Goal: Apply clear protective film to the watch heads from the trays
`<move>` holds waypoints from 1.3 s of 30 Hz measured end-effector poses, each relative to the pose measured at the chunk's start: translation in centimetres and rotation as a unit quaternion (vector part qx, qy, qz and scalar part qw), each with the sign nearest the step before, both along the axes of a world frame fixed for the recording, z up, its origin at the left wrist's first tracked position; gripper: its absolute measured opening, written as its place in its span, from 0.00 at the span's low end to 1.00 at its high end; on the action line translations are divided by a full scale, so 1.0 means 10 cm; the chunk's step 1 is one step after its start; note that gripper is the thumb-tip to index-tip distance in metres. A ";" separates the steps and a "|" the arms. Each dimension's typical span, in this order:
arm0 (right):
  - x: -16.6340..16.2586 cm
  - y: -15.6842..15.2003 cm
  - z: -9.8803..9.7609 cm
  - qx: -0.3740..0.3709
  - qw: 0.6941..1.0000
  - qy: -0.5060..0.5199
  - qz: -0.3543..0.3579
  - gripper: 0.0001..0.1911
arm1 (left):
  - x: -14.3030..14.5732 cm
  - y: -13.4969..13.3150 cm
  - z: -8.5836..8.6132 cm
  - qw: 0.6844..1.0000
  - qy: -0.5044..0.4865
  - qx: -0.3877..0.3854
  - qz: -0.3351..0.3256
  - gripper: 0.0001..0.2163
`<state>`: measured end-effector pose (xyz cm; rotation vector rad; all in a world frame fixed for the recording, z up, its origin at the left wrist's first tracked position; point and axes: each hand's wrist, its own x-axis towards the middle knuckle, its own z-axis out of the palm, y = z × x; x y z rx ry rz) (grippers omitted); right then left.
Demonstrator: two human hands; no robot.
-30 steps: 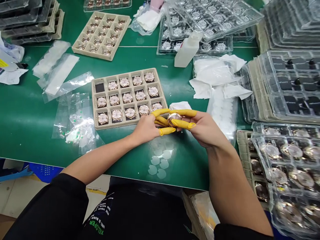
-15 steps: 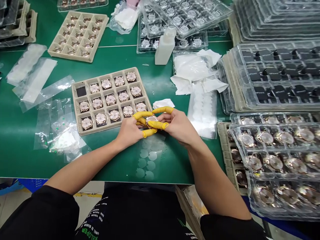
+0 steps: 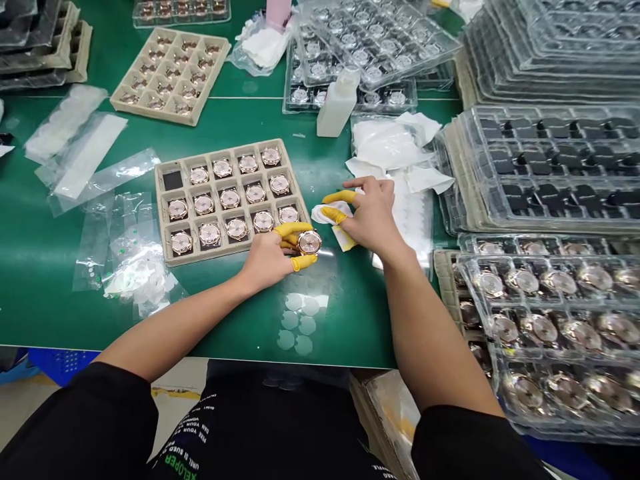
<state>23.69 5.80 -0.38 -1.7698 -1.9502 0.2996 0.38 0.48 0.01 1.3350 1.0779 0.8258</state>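
The left hand [image 3: 270, 257] grips a rose-gold watch case [image 3: 309, 242] between thumb and fingers capped in yellow finger cots [image 3: 289, 230], dial up, just above the green table mat [image 3: 50, 267] and just off the front right corner of a beige compartment tray [image 3: 160, 207]. The right hand [image 3: 373, 213] is apart from the watch case, a little to its right and farther from the body. Its capped thumb and forefinger pinch a small white cloth [image 3: 324, 212] lying on the mat, while the other fingers are spread and bare. The tray beside the left hand holds similar watch cases in nearly all its compartments, and the far left one shows only a dark insert. Near the body, in front of the hands, several round clear film discs [image 3: 300, 323] lie on the mat. Beyond the right hand sit a heap of white wipes [image 3: 395, 140] and a white plastic bottle [image 3: 339, 103]. To the right are clear blister trays [image 3: 550, 320] filled with watch cases, with a stack of clear trays with black inserts [image 3: 550, 160] behind them. At the left lie clear plastic bags [image 3: 100, 173], and farther back stands a second beige tray [image 3: 170, 73].
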 end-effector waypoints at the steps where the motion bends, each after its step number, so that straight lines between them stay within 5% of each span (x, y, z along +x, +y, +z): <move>1: 0.00 0.01 0.02 0.008 1.000 0.005 0.001 0.11 | 0.00 0.00 0.00 1.000 0.000 -0.001 0.000 0.25; 5: 0.05 -0.02 0.09 0.041 0.983 0.172 -0.042 0.09 | -0.02 0.00 0.01 1.000 0.015 -0.005 0.000 0.25; 9: 0.06 -0.07 0.13 0.000 0.880 0.465 -0.095 0.16 | -0.03 0.00 0.00 1.000 0.029 -0.002 -0.005 0.24; 11: 0.02 -0.08 0.14 -0.004 0.842 0.528 -0.110 0.18 | -0.03 0.01 0.00 1.000 0.027 0.000 -0.004 0.24; 15: -0.03 -0.02 0.12 0.014 0.819 0.567 -0.087 0.17 | -0.02 0.02 -0.01 1.000 0.022 0.004 -0.009 0.24; 20: 0.07 0.54 0.21 0.027 0.857 0.511 -0.066 0.22 | -0.01 0.04 0.01 0.999 0.034 0.007 -0.015 0.25; 25: 0.06 1.42 0.65 0.039 0.855 0.505 -0.115 0.13 | -0.02 0.05 0.01 0.999 0.031 0.007 -0.019 0.24; 28: -0.04 1.74 0.95 0.020 0.881 0.451 -0.141 0.10 | -0.02 0.04 0.01 0.999 0.029 0.006 -0.021 0.23; 34: -0.14 1.86 1.29 -0.055 0.977 0.175 -0.111 0.21 | -0.02 0.03 -0.03 0.999 0.027 0.012 -0.027 0.24; 39: -0.14 1.86 1.29 0.030 0.998 0.000 -0.057 0.22 | -0.03 0.03 -0.05 0.999 0.007 0.014 -0.034 0.23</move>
